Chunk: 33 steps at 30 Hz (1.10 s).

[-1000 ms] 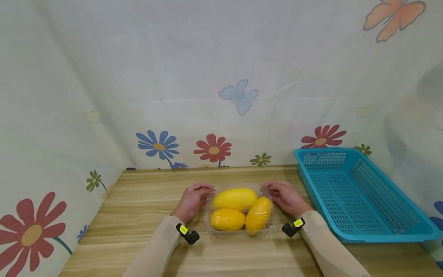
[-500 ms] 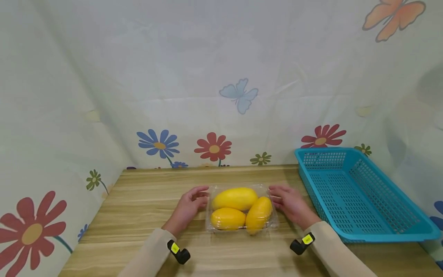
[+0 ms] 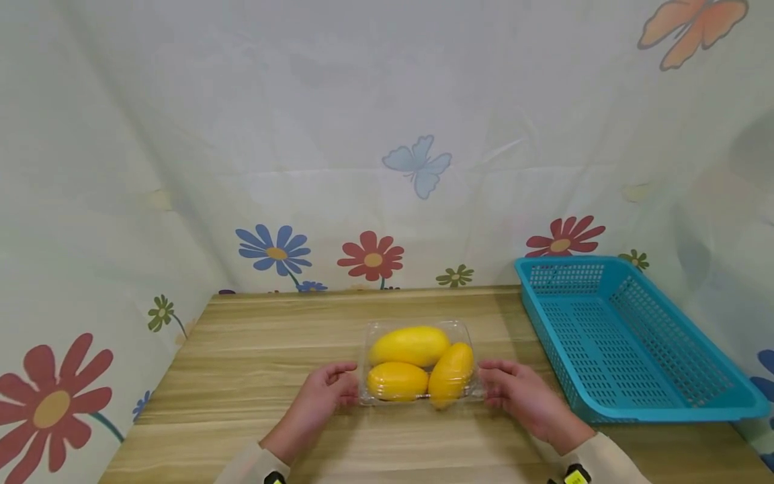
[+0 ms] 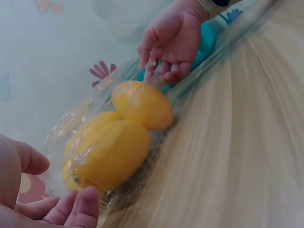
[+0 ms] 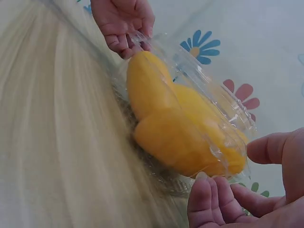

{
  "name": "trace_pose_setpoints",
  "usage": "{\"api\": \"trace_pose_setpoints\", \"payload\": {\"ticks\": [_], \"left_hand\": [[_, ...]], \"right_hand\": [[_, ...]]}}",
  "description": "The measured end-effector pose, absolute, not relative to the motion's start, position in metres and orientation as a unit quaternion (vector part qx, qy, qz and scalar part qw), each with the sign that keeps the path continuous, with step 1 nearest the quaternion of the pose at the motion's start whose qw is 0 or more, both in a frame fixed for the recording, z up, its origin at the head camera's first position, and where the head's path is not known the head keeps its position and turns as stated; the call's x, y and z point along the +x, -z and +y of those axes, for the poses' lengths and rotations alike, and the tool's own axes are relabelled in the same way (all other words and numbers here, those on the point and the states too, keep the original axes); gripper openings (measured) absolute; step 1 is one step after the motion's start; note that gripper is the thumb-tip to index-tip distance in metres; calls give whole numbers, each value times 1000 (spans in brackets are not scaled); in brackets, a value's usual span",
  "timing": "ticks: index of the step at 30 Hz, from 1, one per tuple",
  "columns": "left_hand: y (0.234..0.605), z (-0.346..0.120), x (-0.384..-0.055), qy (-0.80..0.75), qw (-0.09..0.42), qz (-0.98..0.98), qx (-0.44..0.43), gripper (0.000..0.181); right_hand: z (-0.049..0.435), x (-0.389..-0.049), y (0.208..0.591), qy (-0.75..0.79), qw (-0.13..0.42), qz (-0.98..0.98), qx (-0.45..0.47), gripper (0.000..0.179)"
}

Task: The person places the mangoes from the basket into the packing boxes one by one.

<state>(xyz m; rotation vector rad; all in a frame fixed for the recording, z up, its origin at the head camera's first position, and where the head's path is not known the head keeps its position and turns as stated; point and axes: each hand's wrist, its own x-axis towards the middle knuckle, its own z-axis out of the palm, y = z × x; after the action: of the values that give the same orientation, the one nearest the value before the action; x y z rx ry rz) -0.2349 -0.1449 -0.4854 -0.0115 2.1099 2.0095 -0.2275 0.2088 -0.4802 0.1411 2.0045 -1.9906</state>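
A clear plastic clamshell box sits on the table, with three smooth yellow mangoes inside. One mango shows a small green spot at its end in the left wrist view. My left hand is at the box's front left corner, fingers loosely bent and fingertips right at the edge. At the opposite front corner is my right hand, its fingertips against the plastic. In the right wrist view, the thumb and fingers of the right hand stand apart on either side of the box corner.
A blue perforated plastic basket stands at the right, close beside the right forearm. The wood-grain table ends at the back against a white curtain printed with flowers and butterflies.
Both hands have left the box's back corners, drawn slightly apart, and come toward me to its front corners. The box and mangoes stay in about the same place.
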Motion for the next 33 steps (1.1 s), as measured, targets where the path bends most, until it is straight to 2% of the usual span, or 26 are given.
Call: {"api": "trace_pose_setpoints", "payload": {"ticks": [5, 8, 18, 25, 33], "left_hand": [[484, -147, -227, -731, 184, 657, 22, 45], [486, -145, -226, -740, 198, 642, 24, 40], [490, -139, -225, -750, 197, 631, 6, 36], [490, -140, -224, -759, 206, 618, 5, 42], [490, -141, -224, -766, 204, 610, 4, 44]], "right_hand": [[213, -220, 478, 697, 183, 693, 10, 56], [213, -219, 477, 697, 193, 691, -3, 58], [213, -218, 477, 710, 215, 670, -19, 52], [213, -219, 479, 717, 219, 662, -21, 42], [212, -218, 482, 728, 220, 650, -15, 41]]}}
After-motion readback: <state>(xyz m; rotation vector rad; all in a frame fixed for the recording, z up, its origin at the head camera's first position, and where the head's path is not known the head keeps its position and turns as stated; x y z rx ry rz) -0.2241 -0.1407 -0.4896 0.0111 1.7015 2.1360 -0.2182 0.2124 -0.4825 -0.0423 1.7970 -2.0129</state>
